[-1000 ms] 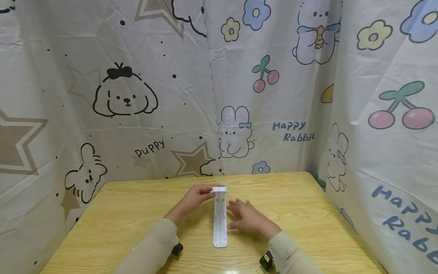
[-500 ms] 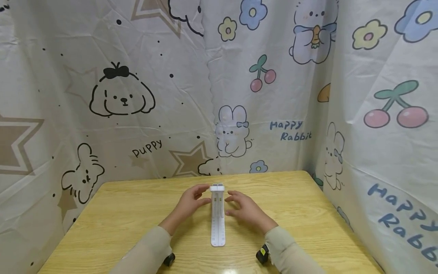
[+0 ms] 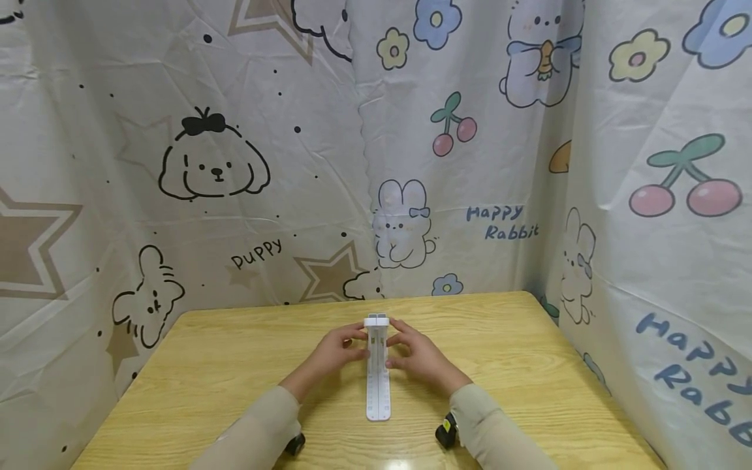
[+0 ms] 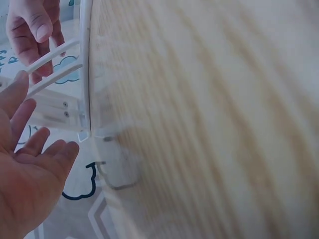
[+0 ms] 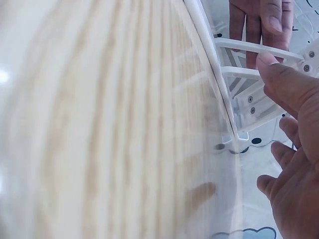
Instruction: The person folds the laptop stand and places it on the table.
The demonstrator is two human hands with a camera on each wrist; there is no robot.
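A narrow white stand point(image 3: 378, 388) is on the wooden table, its long base running toward me and a raised block at its far end. Slanted white struts and small screws on the stand point(image 5: 249, 105) show in the right wrist view. My left hand point(image 3: 335, 349) is at the left side, fingertips close to the upper part. From the other side my right hand point(image 3: 420, 352) reaches in, its fingertips right at the edge. The right thumb point(image 5: 267, 59) overlaps a strut in the right wrist view. Fingers of both hands are spread and relaxed, curled round nothing.
The yellow wood-grain table point(image 3: 235, 365) has rounded far corners. Behind and on the right hangs a white curtain point(image 3: 323, 143) printed with cartoon animals, stars and cherries. Black devices point(image 3: 446, 431) are strapped at both wrists.
One second ago the left fingers were at the top block while the right hand stood off to the side. Now both hands are drawn in evenly on either side; the stand stays in place.
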